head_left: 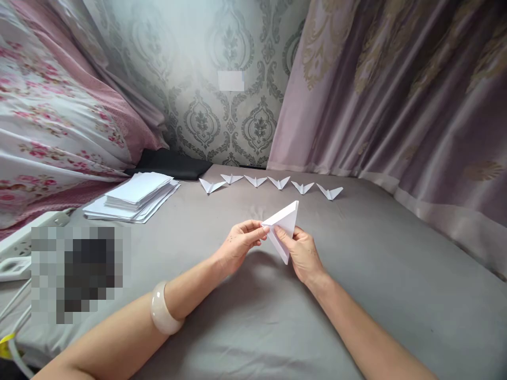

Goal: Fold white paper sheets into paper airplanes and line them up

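Here, both hands are working a white triangular folded sheet of paper (284, 228) above the middle of the grey bed sheet (388, 274), with the fold raised off the bed at the centre of the view. The left hand (240, 245) is pinching the paper's left corner between thumb and fingers (259, 229), closed tight on the edge, while the right hand (303, 253) is gripping the lower flap from below, its fingers curled shut around it. Judging by the shape, a mid-stage crease is being set, so the fold seems only partly formed. The next move probably calls for lining up the edges exactly and pressing the crease flat. At twelve o'clock from the hands, well apart, six small white folded paper figures (273, 183) are lying in a row. At ten o'clock, a stack of flat white paper sheets (132, 198) is resting near the floral pink bedding (51, 121). A pale jade-like bangle (163, 315) is circling the left wrist.
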A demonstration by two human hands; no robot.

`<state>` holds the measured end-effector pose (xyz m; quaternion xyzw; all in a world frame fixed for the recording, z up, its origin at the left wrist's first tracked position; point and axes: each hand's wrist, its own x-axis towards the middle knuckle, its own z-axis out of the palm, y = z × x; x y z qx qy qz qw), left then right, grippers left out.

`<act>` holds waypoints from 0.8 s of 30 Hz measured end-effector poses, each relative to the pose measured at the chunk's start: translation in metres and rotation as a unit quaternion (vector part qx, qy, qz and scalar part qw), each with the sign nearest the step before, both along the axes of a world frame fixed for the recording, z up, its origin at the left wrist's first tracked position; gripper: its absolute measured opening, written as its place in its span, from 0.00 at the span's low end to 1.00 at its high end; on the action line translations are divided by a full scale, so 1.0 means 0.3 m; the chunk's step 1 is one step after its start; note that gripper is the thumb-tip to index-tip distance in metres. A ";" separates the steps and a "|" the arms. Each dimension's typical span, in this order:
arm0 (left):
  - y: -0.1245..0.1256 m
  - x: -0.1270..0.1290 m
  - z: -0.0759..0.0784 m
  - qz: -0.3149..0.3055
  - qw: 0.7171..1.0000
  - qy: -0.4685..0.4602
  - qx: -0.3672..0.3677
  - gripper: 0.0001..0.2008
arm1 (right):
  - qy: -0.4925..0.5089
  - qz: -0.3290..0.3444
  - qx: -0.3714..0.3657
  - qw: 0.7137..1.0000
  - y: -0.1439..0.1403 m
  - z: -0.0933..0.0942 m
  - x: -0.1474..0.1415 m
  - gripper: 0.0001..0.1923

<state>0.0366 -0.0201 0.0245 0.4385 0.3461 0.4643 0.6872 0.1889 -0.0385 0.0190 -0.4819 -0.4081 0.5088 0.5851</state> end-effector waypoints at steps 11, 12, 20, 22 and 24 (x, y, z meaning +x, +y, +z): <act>0.009 -0.014 -0.016 -0.022 0.999 0.035 0.016 0.13 | 0.089 0.114 -0.050 0.988 0.000 0.041 0.028 0.20; 0.005 -0.013 -0.015 -0.031 0.998 0.039 0.023 0.13 | 0.094 0.112 -0.062 0.987 0.001 0.040 0.029 0.19; 0.002 -0.011 -0.012 -0.029 0.998 0.061 0.014 0.14 | 0.024 0.071 -0.034 0.997 -0.006 0.027 0.012 0.12; 0.002 -0.011 -0.009 -0.026 0.998 0.061 0.008 0.13 | -0.015 0.049 -0.005 0.999 -0.005 0.021 0.013 0.11; 0.002 -0.011 -0.005 -0.021 0.998 0.060 0.003 0.12 | -0.073 0.029 0.031 0.996 -0.005 0.016 0.017 0.10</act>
